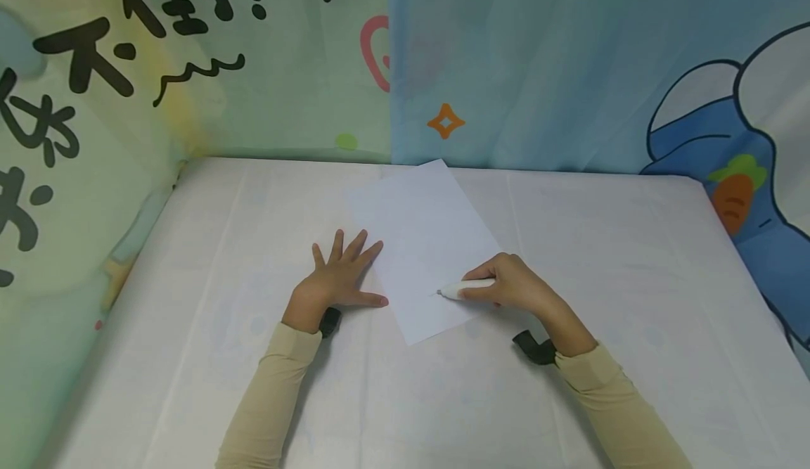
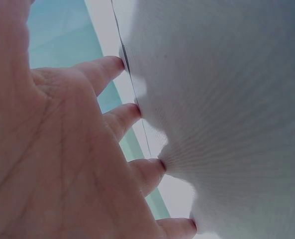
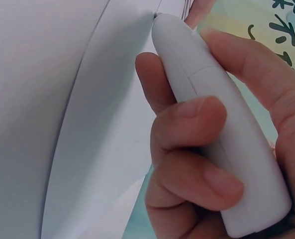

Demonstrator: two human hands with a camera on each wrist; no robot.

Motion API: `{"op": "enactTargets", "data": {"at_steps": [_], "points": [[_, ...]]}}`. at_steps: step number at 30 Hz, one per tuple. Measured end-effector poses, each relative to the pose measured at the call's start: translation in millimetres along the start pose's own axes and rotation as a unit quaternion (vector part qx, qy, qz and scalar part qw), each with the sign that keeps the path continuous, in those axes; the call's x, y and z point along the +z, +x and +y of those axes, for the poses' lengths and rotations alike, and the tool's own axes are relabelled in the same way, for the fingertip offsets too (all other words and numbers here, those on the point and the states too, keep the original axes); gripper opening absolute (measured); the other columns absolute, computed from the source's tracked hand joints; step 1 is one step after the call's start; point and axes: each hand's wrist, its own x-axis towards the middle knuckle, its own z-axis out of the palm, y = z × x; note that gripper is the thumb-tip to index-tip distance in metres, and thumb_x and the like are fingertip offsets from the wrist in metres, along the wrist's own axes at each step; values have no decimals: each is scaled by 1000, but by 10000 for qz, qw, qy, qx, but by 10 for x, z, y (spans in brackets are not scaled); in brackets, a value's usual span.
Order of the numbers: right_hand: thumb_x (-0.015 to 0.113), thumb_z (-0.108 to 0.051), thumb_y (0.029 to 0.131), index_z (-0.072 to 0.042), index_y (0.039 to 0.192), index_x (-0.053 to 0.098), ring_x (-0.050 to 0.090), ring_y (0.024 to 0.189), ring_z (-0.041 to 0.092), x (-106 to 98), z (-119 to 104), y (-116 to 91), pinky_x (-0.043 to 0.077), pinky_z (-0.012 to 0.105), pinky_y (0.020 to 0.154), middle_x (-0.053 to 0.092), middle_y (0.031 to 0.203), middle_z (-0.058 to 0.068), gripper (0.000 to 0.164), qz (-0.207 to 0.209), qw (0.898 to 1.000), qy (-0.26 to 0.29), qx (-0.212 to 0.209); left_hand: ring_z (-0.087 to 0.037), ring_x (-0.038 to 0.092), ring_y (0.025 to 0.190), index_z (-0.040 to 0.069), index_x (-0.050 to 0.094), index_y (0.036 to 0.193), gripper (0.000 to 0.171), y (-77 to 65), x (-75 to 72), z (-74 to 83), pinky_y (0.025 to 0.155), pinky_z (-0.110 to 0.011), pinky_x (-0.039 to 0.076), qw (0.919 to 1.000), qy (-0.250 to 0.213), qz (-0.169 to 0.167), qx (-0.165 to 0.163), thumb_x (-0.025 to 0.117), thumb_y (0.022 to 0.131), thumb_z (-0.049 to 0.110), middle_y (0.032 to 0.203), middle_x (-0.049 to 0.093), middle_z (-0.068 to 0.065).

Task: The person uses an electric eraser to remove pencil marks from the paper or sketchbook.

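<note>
A white sheet of paper (image 1: 418,223) lies turned at an angle on the white-covered table. My right hand (image 1: 514,283) grips a thick white pen-shaped tool (image 3: 214,114), with the fingers wrapped round its body. The tool's small grey tip meets the paper near its lower part, by a short faint line; its exact kind cannot be told. My left hand (image 1: 338,279) rests palm down with fingers spread, at the left edge of the sheet. In the left wrist view, the fingertips (image 2: 152,172) press on the white surface beside the paper's edge.
A white cloth (image 1: 253,399) with faint creases covers the table. Printed curtains (image 1: 538,54) hang along the back and sides. A black strap (image 1: 534,348) sits at the right wrist and another (image 1: 330,321) at the left.
</note>
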Motion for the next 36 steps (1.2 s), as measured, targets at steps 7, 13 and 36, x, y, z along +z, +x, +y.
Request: {"op": "enactTargets", "data": {"at_steps": [7, 13, 36], "points": [[77, -16, 83, 9, 107, 71, 48, 46, 10, -18, 2, -5, 34, 23, 46, 74, 83, 15, 35, -8, 10000, 1, 29, -43, -18, 146, 20, 15, 158, 99, -3, 3, 0, 107, -72, -11, 10000, -61, 12, 16, 71, 83, 54, 165, -2, -11], [76, -14, 83, 10, 107, 71, 51, 47, 10, -24, 9, -18, 38, 24, 47, 73, 94, 21, 34, 30, 10000, -43, 31, -43, -18, 145, 19, 15, 158, 100, -12, 1, 3, 107, -72, -12, 9999, -117, 15, 29, 71, 83, 53, 164, -2, -11], [76, -15, 83, 10, 107, 71, 46, 46, 10, 0, -10, -38, 34, 23, 46, 73, 81, 14, 35, 86, 9999, 100, 98, -43, -19, 145, 21, 14, 158, 100, -2, 11, -13, 107, -72, -11, 9999, -100, 7, 28, 70, 83, 55, 165, -3, -11]]}}
